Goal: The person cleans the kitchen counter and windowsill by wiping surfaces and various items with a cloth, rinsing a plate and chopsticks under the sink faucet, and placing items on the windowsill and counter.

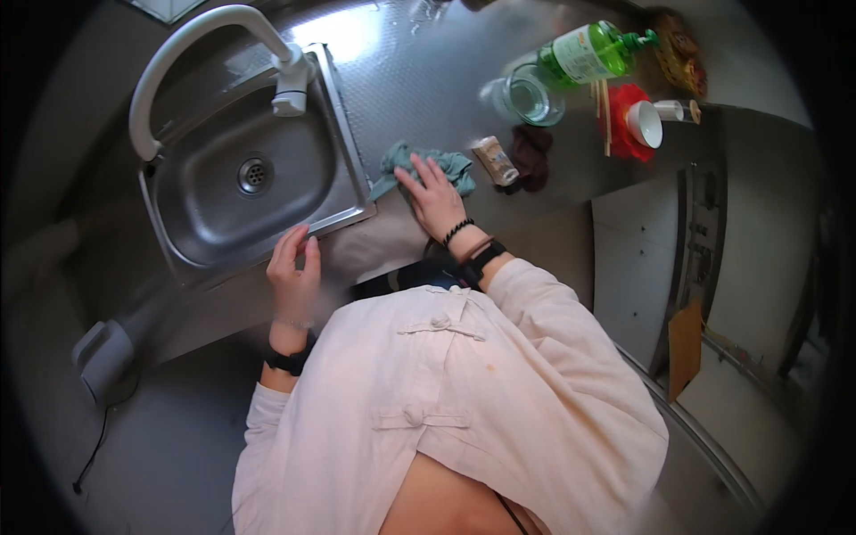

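My right hand [435, 196] lies on a crumpled green cloth [401, 159] on the metal counter, just right of the sink. Its fingers are stretched out and spread over the cloth, not wrapped round it. My left hand [294, 267] is at the front rim of the steel sink [205, 201], its fingers slightly bent and apart from the thumb. I see nothing in it; whether it touches the rim I cannot tell. To the right of the cloth lies a small brown and white packet [495, 160], beside a dark reddish-brown cloth [532, 159].
A white faucet [187, 49] arches over the sink. Toward the back right stand a green pump bottle [590, 53], a clear glass bowl [532, 96], chopsticks [604, 116], a red item [629, 143] and a white bowl [645, 124]. A grey appliance [101, 359] with a cord is at left.
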Tool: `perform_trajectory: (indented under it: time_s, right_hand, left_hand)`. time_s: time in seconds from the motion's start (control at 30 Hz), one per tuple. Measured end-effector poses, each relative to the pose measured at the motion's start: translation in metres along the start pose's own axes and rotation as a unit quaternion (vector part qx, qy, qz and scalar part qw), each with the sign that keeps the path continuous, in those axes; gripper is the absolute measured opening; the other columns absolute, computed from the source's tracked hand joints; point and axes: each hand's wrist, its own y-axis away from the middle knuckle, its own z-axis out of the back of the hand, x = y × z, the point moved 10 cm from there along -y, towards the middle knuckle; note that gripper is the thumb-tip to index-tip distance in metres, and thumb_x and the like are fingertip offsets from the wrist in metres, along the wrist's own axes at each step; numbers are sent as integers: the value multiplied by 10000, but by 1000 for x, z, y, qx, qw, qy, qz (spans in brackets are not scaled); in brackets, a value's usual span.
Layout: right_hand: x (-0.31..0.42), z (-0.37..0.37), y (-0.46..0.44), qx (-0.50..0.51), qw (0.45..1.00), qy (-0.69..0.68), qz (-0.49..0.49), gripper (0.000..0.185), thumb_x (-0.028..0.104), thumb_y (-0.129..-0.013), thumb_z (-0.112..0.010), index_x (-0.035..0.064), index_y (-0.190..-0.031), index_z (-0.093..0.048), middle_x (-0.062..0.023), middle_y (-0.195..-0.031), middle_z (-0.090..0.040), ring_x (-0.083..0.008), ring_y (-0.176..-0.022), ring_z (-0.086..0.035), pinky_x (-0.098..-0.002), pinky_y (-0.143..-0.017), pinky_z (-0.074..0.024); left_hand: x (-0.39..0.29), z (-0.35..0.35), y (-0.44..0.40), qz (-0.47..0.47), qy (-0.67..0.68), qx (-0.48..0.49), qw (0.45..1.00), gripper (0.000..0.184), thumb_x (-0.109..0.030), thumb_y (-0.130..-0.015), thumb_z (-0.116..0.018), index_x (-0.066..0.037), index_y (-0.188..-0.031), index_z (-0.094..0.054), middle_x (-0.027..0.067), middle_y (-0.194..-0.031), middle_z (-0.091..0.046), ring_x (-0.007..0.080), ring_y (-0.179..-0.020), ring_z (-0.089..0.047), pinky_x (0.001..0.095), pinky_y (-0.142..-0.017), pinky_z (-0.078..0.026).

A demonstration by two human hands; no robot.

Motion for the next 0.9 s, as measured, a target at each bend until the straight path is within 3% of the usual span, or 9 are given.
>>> perform_trajectory:
  time_s: [0.07, 0.2, 0.33, 0.4, 0.47, 0.67, 0.73, 0.83, 0.9]
  right_hand:
    - [-3, 17, -3, -31, 999, 2, -35, 503, 129, -756, -574, 221, -1239, -468, -121, -1352, -344, -360, -1212, -338, -420, -916, -390]
    - [2, 38, 11, -9, 998, -49, 23, 486, 159, -743, -601, 161, -1215, -485, -131, -1309, -383, -344, -1170, -377, -407, -903, -390]
    - [-82, 113, 58, -237, 955, 17, -176, 418, 224, -738, -651, 102, -1120, -534, -104, -1128, -487, -295, -1010, -462, -397, -838, -395]
    - [-101, 119, 63, -231, 949, 58, -205, 476, 271, -707, -681, 92, -1119, -526, -103, -1144, -480, -293, -1035, -450, -405, -853, -369]
    - [-121, 101, 59, -147, 956, 137, -213, 518, 310, -671, -704, 99, -1108, -522, -96, -1151, -476, -286, -1053, -439, -425, -863, -335]
    - [-145, 118, 49, -141, 982, 80, -101, 472, 216, -661, -690, 106, -1088, -522, -49, -1049, -548, -212, -1048, -480, -415, -850, -335]
    - [-161, 140, 49, -152, 980, -119, -55, 468, 164, -678, -677, 81, -1108, -512, -70, -1049, -554, -253, -963, -539, -384, -813, -403]
    - [-159, 176, 33, -88, 976, -198, 1, 508, 101, -674, -677, 63, -1140, -478, -108, -1013, -567, -294, -896, -564, -358, -766, -457]
    - [-146, 192, 26, -58, 966, -240, 71, 552, 81, -663, -685, 66, -1163, -453, -123, -963, -579, -307, -890, -562, -374, -753, -465]
  left_hand:
    - [5, -31, -1, -1, 11, 57, 998, 234, -47, -794, -588, 2, -1023, -586, 139, -1040, -589, 179, -780, -612, 265, -693, -492]
    - [-3, -90, -2, -63, -41, 171, 982, 318, -98, -775, -583, -53, -1088, -549, 142, -1120, -540, 316, -903, -573, 350, -785, -469]
    - [-13, -133, -8, -93, -102, 178, 974, 409, -126, -769, -586, -94, -1169, -506, 148, -1275, -419, 336, -1151, -413, 396, -920, -384]
    - [-40, -153, -12, -187, -149, 139, 961, 471, -159, -770, -598, -120, -1222, -472, 153, -1316, -377, 370, -1197, -348, 426, -962, -344]
    - [-43, -180, -14, -182, -155, 139, 961, 525, -220, -774, -607, -147, -1264, -436, 168, -1343, -338, 397, -1221, -304, 449, -994, -300]
    - [-50, -213, -21, -91, -273, 85, 954, 565, -301, -776, -602, -163, -1288, -408, 202, -1327, -344, 386, -1221, -314, 437, -970, -315]
    - [-79, -211, -26, -101, -285, 42, 952, 580, -261, -756, -623, -145, -1283, -412, 198, -1312, -360, 378, -1205, -340, 428, -954, -328]
    - [-149, -221, -31, -147, -33, 37, 988, 653, -144, -688, -677, -112, -1279, -401, 185, -1315, -350, 368, -1112, -442, 385, -900, -401]
    - [-181, -236, -35, -152, -11, 52, 987, 676, -139, -678, -682, -114, -1287, -390, 179, -1324, -336, 358, -1088, -464, 378, -886, -415]
